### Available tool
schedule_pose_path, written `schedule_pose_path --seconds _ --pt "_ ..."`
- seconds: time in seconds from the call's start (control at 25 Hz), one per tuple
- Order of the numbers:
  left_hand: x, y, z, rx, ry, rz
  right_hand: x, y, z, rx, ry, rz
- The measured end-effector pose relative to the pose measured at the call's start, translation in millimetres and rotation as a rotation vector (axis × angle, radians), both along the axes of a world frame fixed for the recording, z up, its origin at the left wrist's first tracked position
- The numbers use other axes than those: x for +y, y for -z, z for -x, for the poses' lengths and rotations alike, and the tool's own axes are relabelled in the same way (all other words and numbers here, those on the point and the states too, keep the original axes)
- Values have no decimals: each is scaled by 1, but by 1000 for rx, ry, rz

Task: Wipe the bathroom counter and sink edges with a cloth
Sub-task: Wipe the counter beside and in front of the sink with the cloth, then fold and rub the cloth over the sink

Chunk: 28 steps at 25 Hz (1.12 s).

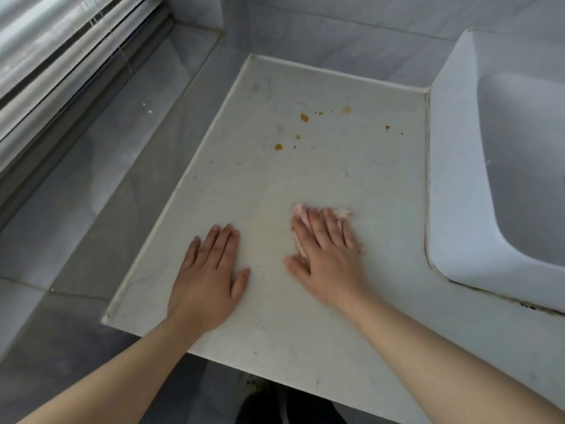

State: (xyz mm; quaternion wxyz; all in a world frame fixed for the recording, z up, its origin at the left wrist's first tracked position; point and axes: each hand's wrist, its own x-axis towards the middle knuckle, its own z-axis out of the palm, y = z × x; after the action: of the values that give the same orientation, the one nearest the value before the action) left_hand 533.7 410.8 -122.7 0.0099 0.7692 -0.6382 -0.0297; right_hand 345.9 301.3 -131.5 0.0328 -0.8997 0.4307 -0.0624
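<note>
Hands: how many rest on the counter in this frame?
2. The left hand lies flat on the counter near its left edge; the right hand presses a cloth down, nearer the sink. None appears hidden.

Slatted window blind (61,41) upper left, glossy grey ledge (122,142) beneath it, pale grey tiled wall (336,35)

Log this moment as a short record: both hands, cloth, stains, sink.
left hand: flat on the counter, holds nothing
right hand: straight fingers press the cloth, slightly blurred
cloth: pale pink, mostly hidden under the right hand
stains: yellow-brown spots farther back, beyond the cloth
sink: white basin at the counter's right, dark grime along its base
</note>
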Motion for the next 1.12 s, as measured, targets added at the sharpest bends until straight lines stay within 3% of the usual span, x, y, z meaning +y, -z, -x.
schedule_pose_path --seconds 0.08,0.24,0.32,0.48,0.64,0.72,0.84,0.88,1.0,1.12 --pt "0 0 1 5 -3 -1 0 4 25 20 13 28" --pt "1 2 1 37 -8 61 -45 -7 5 27 444 -114" --pt "2 4 0 42 -9 72 -45 -5 -38 9 325 -153" --pt "1 4 -1 72 5 50 -12 0 -58 -146 -48 14" --pt "-1 0 -5 147 2 -16 2 -1 -21 -301 -121 113" --pt "-10 -10 -8 282 -31 20 8 -10 -14 -293 -41 56" --pt "-33 -35 3 566 -33 129 9 -47 -14 -520 311 -357" --pt "-43 -48 12 724 -73 133 8 -62 -12 -628 415 -482" --pt "-70 -95 51 1298 -191 -14 2 -103 -6 -857 603 -614" --pt "-91 -136 85 1393 40 -120 -19 -143 16 -1108 717 -877"
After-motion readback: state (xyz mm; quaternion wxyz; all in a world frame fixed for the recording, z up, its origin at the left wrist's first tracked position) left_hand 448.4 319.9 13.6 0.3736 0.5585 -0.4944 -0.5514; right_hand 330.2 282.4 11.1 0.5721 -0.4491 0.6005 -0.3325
